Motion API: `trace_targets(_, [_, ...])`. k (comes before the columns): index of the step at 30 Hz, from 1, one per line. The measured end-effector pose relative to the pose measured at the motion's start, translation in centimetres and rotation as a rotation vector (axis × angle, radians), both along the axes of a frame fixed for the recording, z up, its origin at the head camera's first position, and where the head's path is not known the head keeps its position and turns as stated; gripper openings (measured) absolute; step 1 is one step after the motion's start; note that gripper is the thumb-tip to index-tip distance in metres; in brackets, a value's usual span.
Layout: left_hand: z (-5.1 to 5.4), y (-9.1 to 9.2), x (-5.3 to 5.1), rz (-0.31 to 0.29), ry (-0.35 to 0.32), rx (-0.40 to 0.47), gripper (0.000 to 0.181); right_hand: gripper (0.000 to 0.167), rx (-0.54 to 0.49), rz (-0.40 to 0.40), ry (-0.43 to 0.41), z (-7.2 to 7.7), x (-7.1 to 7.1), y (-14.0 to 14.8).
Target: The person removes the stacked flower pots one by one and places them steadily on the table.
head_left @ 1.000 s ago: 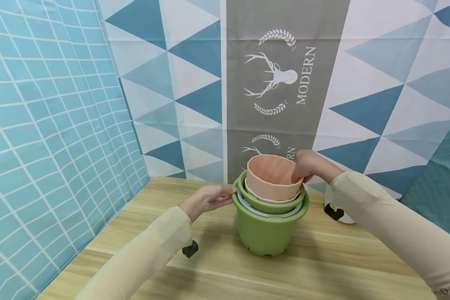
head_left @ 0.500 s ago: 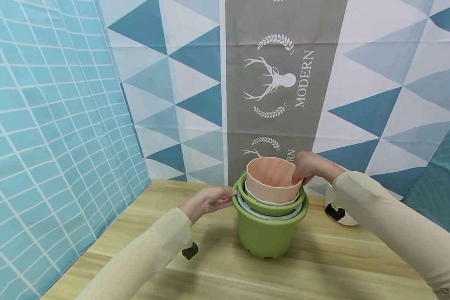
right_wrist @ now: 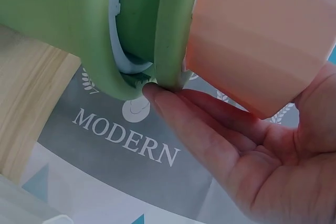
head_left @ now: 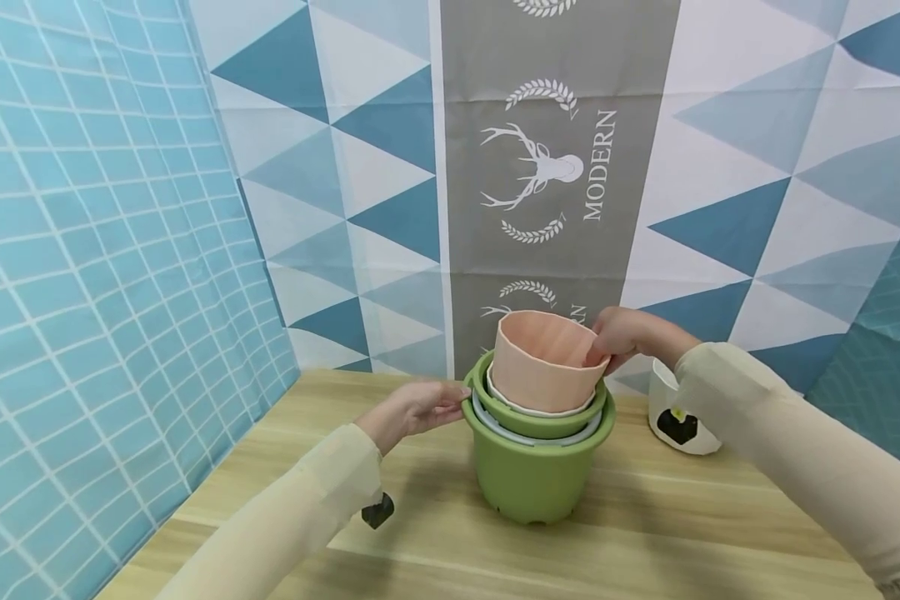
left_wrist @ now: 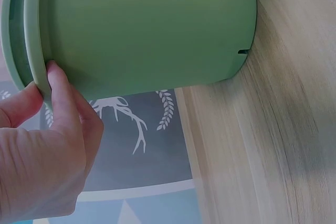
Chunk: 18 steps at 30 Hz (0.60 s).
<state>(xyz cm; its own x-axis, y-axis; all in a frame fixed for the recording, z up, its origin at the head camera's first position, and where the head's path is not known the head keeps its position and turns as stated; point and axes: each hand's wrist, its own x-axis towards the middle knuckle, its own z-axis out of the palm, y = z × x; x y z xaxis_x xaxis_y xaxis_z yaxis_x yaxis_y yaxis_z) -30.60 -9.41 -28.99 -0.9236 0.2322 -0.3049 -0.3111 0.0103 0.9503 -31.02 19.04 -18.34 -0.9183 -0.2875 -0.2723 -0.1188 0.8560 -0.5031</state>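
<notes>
A nested stack of plant pots stands upright on the table. Its outermost is a large green pot (head_left: 532,479); inside it show a grey pot's rim (head_left: 510,432), a smaller green pot (head_left: 543,427) and a white rim. On top, a faceted pink pot (head_left: 543,385) sits tilted, much of its wall showing. My left hand (head_left: 414,407) pinches the large green pot's rim, thumb above and fingers beneath, as the left wrist view also shows. My right hand (head_left: 624,333) grips the pink pot's right rim; in the right wrist view its fingers (right_wrist: 194,129) reach along the outside toward the green rims.
To the right, partly behind the right sleeve, stands a white container (head_left: 658,404). The wooden table (head_left: 390,542) ends at a patterned cloth backdrop (head_left: 390,208) behind, with a blue checked cloth (head_left: 120,292) along the left.
The pink pot has risen slightly and tilted within the stack, with my right hand on its rim. My left hand keeps its pinch. The head view has shifted a little.
</notes>
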Motion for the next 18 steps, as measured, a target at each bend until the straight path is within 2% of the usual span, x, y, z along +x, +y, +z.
trace_targets(8, [-0.04, -0.24, 0.29, -0.020, 0.009, 0.009, 0.032, 0.026, -0.023, -0.009, -0.003, -0.40, -0.13, 0.24])
trace_targets(14, [0.13, -0.28, 0.28, -0.001, -0.004, 0.017, 0.034, 0.026, -0.083, -0.031, -0.034, -0.77, -0.36, 0.72])
trace_targets(18, [0.17, -0.16, 0.21, 0.003, -0.018, 0.019, 0.036, 0.027, -0.082, -0.029, -0.009, -0.85, -0.18, 0.79])
